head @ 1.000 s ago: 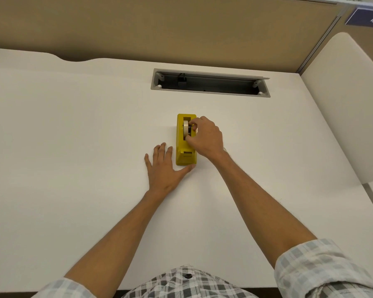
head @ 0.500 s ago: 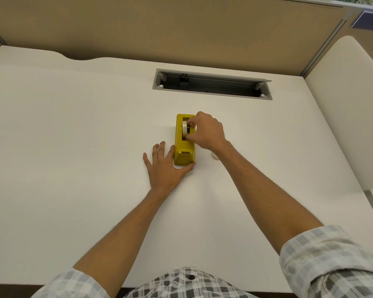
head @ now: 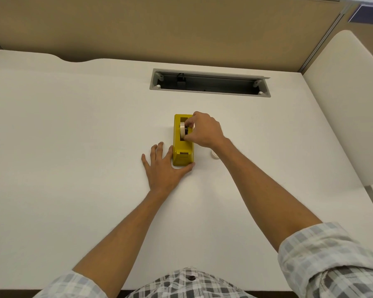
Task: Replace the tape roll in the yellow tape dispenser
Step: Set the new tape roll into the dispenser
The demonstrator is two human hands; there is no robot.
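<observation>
The yellow tape dispenser (head: pixel 182 155) stands on the white desk (head: pixel 73 147), its cutter end toward me. A pale tape roll (head: pixel 183 130) sits upright in the dispenser's slot, and my right hand (head: pixel 205 131) pinches it from the right side with thumb and fingers. My left hand (head: pixel 163 166) lies flat on the desk against the dispenser's near left corner, the thumb along its front end. A second small whitish roll (head: pixel 214 155) lies on the desk just right of the dispenser, half hidden behind my right wrist.
A grey open cable slot (head: pixel 209 83) is set into the desk behind the dispenser. A tan partition wall (head: pixel 159 29) runs along the back, and a white side panel (head: pixel 342 104) closes off the right.
My right hand has shifted a little farther back along the dispenser, still gripping the roll. The small roll by my right wrist has come into view. My left hand has stayed put.
</observation>
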